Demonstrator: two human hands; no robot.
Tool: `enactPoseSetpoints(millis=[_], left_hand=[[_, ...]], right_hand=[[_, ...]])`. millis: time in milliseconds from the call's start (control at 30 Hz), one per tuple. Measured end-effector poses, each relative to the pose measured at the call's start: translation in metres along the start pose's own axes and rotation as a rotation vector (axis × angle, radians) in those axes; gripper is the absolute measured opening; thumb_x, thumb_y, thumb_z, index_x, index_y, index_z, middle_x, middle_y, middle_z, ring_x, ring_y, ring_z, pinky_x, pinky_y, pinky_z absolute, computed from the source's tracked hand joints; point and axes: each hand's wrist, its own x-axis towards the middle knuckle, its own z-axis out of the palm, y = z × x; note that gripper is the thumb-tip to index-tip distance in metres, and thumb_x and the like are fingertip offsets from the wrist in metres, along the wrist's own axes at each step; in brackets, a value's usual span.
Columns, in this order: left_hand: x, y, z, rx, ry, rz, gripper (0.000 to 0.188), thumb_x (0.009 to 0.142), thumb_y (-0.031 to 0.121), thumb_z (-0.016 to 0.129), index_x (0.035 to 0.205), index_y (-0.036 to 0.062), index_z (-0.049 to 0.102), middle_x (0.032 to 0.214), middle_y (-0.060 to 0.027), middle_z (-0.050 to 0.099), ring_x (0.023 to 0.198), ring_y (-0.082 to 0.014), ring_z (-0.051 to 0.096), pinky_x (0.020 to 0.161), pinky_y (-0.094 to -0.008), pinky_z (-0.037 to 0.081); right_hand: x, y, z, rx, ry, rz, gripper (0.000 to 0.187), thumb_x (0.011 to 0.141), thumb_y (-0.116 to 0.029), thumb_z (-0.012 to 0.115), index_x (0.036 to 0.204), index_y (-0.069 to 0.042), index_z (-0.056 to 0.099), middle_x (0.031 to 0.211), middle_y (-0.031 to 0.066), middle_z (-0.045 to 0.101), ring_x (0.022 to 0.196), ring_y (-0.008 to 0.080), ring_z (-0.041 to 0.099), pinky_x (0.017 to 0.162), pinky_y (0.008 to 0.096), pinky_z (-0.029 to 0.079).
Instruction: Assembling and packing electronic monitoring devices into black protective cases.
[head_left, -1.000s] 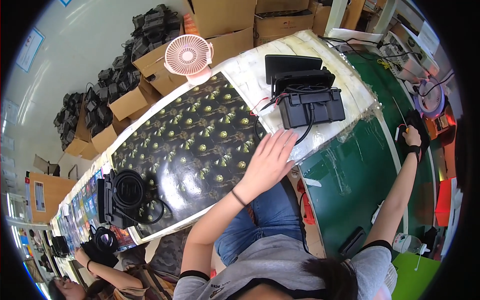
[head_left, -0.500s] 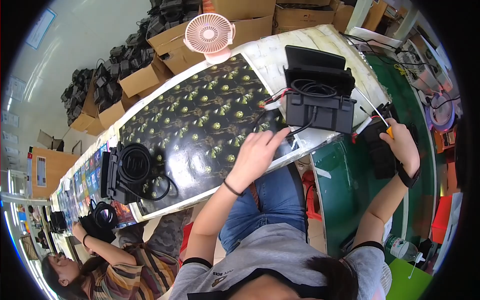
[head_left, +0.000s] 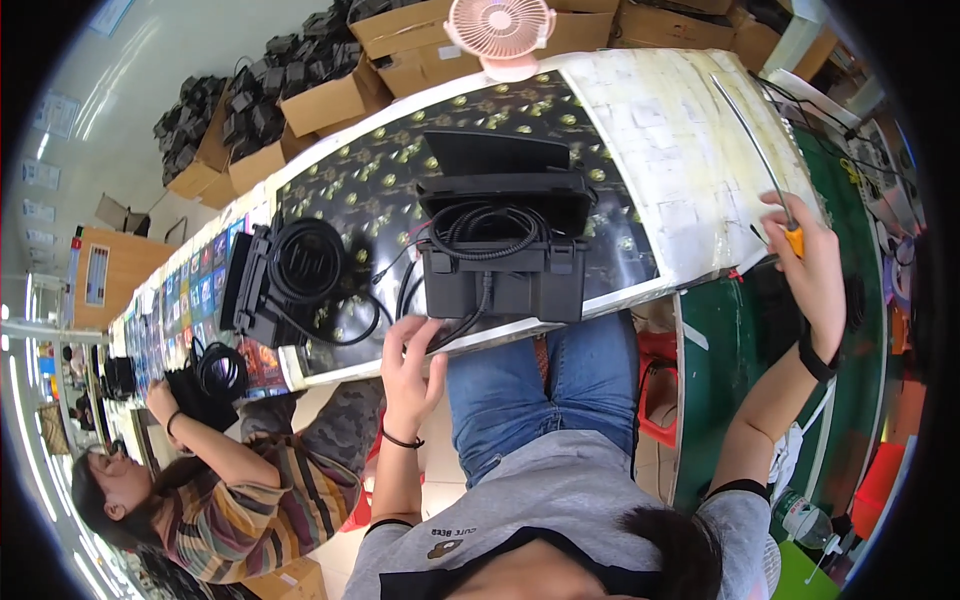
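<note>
A black plastic case point(head_left: 505, 285) with its lid raised stands on the dark patterned mat in front of me. A coiled black cable point(head_left: 490, 232) lies across its opening. Beside the case's lower left corner is my left hand point(head_left: 405, 375), fingers apart and holding nothing; whether a fingertip touches the case or its cable, I cannot tell. My right hand point(head_left: 812, 268) is closed round the orange handle of a long-shafted screwdriver point(head_left: 795, 241), over the table's right end. The screwdriver's shaft points up and away to the left.
Another open black case point(head_left: 262, 300) with coiled cable sits to the left. Farther left, a co-worker's hand point(head_left: 160, 402) is at a black item. A pink fan point(head_left: 500, 28) stands at the far edge, before cardboard boxes point(head_left: 330, 100). A green surface point(head_left: 705, 400) adjoins on the right.
The black case has moved left from the whitish table end onto the patterned mat. My left hand has shifted left and nearer me. The screwdriver has swung to point farther up, still in my right hand.
</note>
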Motion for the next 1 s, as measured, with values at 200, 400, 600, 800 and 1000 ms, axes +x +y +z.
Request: enactPoseSetpoints(millis=[200,400,600,800,1000], left_hand=[[0.012,0.001,0.014,-0.556,0.252,-0.33,0.053,0.089,0.008,0.067,0.137,-0.0011,0.046,0.132,-0.0187,0.055,0.122,-0.0298,0.055,0.102,-0.0394,0.045],[0.028,-0.001,0.033,-0.848,0.042,-0.416,0.077,0.09,0.004,0.066,0.154,-0.005,0.025,0.156,-0.0211,0.035,0.142,-0.0266,0.04,0.114,-0.0352,0.034],[-0.008,0.004,0.072,-0.836,0.092,-0.196,0.084,0.089,0.006,0.071,0.155,-0.0064,0.02,0.164,-0.0226,0.014,0.15,-0.0314,0.024,0.12,-0.0401,0.026],[-0.04,0.032,0.099,-0.797,0.248,-0.201,0.079,0.077,0.001,0.083,0.144,-0.0011,0.041,0.162,-0.0235,0.021,0.137,-0.0351,0.046,0.111,-0.0411,0.042],[-0.056,0.015,0.1,-0.226,0.348,-0.063,0.057,0.074,-0.004,0.08,0.126,0.0013,0.059,0.136,-0.0227,0.057,0.12,-0.0354,0.061,0.099,-0.039,0.051]], right_hand=[[0.045,-0.041,0.129,0.697,-0.176,-0.11,0.03,0.099,-0.018,0.061,0.128,-0.008,0.062,0.107,0.0031,0.071,0.077,0.0075,0.064,0.055,0.0192,0.049],[0.04,-0.046,0.223,1.132,-0.101,0.036,0.03,0.098,-0.019,0.064,0.127,-0.011,0.061,0.141,0.0083,0.055,0.069,0.0035,0.053,0.051,0.0175,0.044],[0.035,-0.04,0.229,1.123,0.074,0.025,0.047,0.095,-0.022,0.07,0.137,-0.011,0.053,0.145,0.0068,0.048,0.09,0.0066,0.055,0.076,0.021,0.046],[0.043,-0.009,0.236,1.103,0.003,0.078,0.06,0.092,-0.029,0.072,0.14,-0.001,0.048,0.121,0.0033,0.058,0.106,0.0089,0.054,0.096,0.0232,0.043],[0.035,-0.01,0.22,1.364,-0.278,0.125,0.045,0.091,-0.027,0.072,0.126,-0.003,0.056,0.106,-0.0006,0.061,0.095,0.0069,0.058,0.086,0.0223,0.047]])
